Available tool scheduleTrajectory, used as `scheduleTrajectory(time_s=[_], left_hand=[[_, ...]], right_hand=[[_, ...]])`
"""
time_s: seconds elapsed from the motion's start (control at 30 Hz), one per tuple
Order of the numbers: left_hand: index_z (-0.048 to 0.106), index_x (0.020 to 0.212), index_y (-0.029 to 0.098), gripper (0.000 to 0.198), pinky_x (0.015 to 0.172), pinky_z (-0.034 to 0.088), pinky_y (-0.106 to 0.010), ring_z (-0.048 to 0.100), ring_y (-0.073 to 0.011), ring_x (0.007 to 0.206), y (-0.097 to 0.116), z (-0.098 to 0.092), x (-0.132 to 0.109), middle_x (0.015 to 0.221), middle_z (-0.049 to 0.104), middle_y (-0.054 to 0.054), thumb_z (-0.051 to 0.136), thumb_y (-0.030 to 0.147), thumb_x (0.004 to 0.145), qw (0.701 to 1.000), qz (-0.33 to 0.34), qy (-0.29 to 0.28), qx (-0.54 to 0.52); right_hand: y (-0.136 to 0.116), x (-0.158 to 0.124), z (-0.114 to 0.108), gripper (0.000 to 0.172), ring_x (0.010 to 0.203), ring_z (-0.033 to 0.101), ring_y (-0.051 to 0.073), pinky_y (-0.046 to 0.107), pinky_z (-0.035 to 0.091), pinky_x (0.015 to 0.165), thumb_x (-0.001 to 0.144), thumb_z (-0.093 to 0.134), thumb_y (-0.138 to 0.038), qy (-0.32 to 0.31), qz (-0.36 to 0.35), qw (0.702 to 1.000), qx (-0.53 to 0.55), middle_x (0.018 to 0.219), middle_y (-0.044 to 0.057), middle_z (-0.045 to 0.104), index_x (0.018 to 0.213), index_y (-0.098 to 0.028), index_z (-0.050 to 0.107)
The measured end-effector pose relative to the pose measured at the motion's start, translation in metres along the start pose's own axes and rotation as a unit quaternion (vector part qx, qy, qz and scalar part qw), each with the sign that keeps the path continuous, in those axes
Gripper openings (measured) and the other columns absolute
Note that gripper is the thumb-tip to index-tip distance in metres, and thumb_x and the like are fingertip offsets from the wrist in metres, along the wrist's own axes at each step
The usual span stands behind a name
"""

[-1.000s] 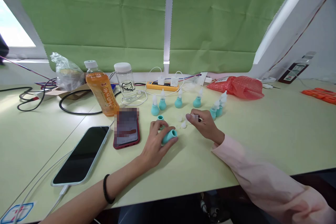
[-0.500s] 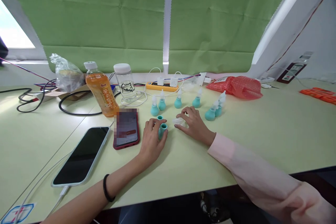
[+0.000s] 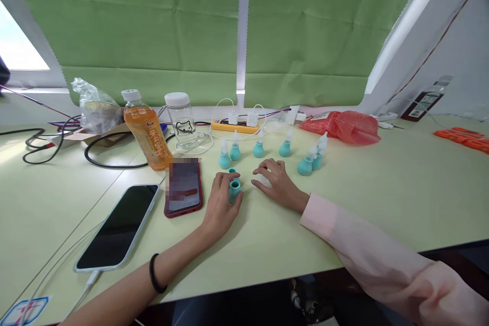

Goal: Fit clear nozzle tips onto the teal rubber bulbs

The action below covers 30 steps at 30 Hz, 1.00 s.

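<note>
My left hand (image 3: pixel 221 198) is curled round two teal rubber bulbs with open mouths facing up. Its thumb presses the right side of the nearer bulb (image 3: pixel 235 189); the farther bulb (image 3: pixel 232 170) is partly hidden by the fingers. To the right, my right hand (image 3: pixel 277 183) is bent low over the table, thumb and fingers round a clear plastic nozzle (image 3: pixel 263 180) that is mostly covered. Behind the hands stand several teal bulbs fitted with clear nozzles, like nasal aspirators, among them one bulb (image 3: pixel 258 149) in the middle and another bulb (image 3: pixel 305 165) at the right.
Left of my hands lie a red-cased phone (image 3: pixel 184 188) and a larger phone (image 3: pixel 118 226) with a charging cable. An orange drink bottle (image 3: pixel 148 135), a clear jar (image 3: pixel 183 125), a power strip (image 3: pixel 235 126) and a red bubble-wrap bag (image 3: pixel 344 127) line the back.
My right hand has lowered and closed further over the clear nozzle, which shows less now. The left hand has hardly moved on the bulbs, which have shifted very slightly left.
</note>
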<state>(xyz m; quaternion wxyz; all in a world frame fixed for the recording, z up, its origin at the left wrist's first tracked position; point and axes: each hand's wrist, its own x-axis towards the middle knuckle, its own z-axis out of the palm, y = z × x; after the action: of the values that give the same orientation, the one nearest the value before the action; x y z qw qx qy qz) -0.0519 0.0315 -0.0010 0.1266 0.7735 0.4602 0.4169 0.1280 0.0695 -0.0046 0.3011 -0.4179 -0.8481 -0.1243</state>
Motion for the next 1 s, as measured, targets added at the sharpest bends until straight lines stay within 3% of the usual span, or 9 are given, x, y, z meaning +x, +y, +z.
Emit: scheduleTrajectory(time_s=[0.2,0.37,0.47,0.53,0.6,0.67,0.83,0.93,1.0], left_hand=[[0.042,0.096,0.021,0.026,0.074,0.041,-0.032,0.046,-0.018,0.09,-0.001,0.001,0.0,0.094,0.042,-0.004,0.043,0.009,0.073,1.0,0.003,0.017,-0.008],[0.043,0.097,0.022,0.03,0.075,0.042,-0.035,0.045,-0.0199,0.092,-0.001,0.001,-0.001,0.097,0.039,-0.005,0.046,0.011,0.07,0.999,-0.019,-0.021,0.015],[0.042,0.098,0.022,0.032,0.079,0.04,-0.037,0.042,-0.0213,0.096,0.0,0.001,-0.001,0.099,0.037,-0.006,0.048,0.011,0.068,0.999,-0.02,-0.016,0.024],[0.041,0.099,0.021,0.033,0.082,0.038,-0.039,0.039,-0.0219,0.099,0.002,0.0,-0.002,0.101,0.035,-0.007,0.049,0.011,0.068,1.0,-0.009,0.001,0.028],[0.041,0.099,0.021,0.032,0.084,0.036,-0.04,0.038,-0.0218,0.099,0.004,-0.001,-0.002,0.101,0.035,-0.007,0.049,0.012,0.069,0.999,0.007,0.018,0.028],[0.041,0.099,0.021,0.03,0.085,0.036,-0.04,0.038,-0.0211,0.098,0.007,-0.002,-0.003,0.102,0.034,-0.007,0.047,0.012,0.07,0.999,0.027,0.03,0.021],[0.043,0.095,0.02,0.024,0.082,0.037,-0.038,0.039,-0.0206,0.098,0.011,-0.006,-0.006,0.102,0.034,-0.008,0.047,0.011,0.072,0.994,0.091,0.067,0.003],[0.043,0.095,0.019,0.024,0.081,0.038,-0.038,0.04,-0.0207,0.097,0.012,-0.007,-0.008,0.101,0.036,-0.009,0.046,0.011,0.073,0.987,0.137,0.081,0.005],[0.043,0.096,0.019,0.023,0.076,0.041,-0.036,0.043,-0.0199,0.091,0.012,-0.008,-0.011,0.097,0.04,-0.009,0.046,0.011,0.074,0.981,0.183,0.06,0.005]], right_hand=[[0.021,0.008,-0.017,0.019,0.088,0.043,0.021,0.033,0.031,0.073,0.073,0.05,-0.027,0.172,0.076,0.981,-0.056,0.093,0.009,0.046,0.088,-0.017,0.054],[0.045,0.014,-0.041,0.031,0.101,0.033,0.029,0.039,0.027,0.075,0.068,0.052,-0.032,0.227,0.17,0.937,-0.203,0.111,0.012,0.038,0.095,-0.018,0.054],[0.056,0.014,-0.048,0.029,0.095,0.038,0.03,0.038,0.027,0.07,0.067,0.05,-0.034,0.156,0.22,0.93,-0.25,0.104,0.012,0.047,0.09,-0.017,0.056],[0.06,0.012,-0.049,0.021,0.083,0.044,0.026,0.034,0.027,0.065,0.069,0.047,-0.033,0.06,0.248,0.936,-0.245,0.08,0.009,0.056,0.075,-0.016,0.058],[0.063,0.011,-0.048,0.021,0.074,0.046,0.023,0.029,0.027,0.059,0.07,0.045,-0.031,-0.015,0.262,0.937,-0.231,0.059,0.007,0.055,0.06,-0.015,0.055],[0.063,0.01,-0.046,0.023,0.068,0.047,0.02,0.026,0.025,0.054,0.07,0.043,-0.03,-0.032,0.265,0.938,-0.223,0.053,0.006,0.054,0.054,-0.015,0.052],[0.065,0.009,-0.04,0.029,0.047,0.043,0.013,0.024,0.021,0.046,0.073,0.04,-0.031,0.046,0.233,0.95,-0.201,0.046,0.003,0.049,0.049,-0.016,0.047],[0.064,0.009,-0.04,0.033,0.041,0.037,0.01,0.024,0.022,0.045,0.074,0.039,-0.031,0.142,0.181,0.959,-0.167,0.04,0.0,0.04,0.044,-0.017,0.041],[0.057,0.009,-0.044,0.036,0.038,0.03,0.008,0.024,0.022,0.043,0.074,0.042,-0.031,0.219,0.159,0.955,-0.124,0.037,-0.002,0.032,0.041,-0.018,0.036]])
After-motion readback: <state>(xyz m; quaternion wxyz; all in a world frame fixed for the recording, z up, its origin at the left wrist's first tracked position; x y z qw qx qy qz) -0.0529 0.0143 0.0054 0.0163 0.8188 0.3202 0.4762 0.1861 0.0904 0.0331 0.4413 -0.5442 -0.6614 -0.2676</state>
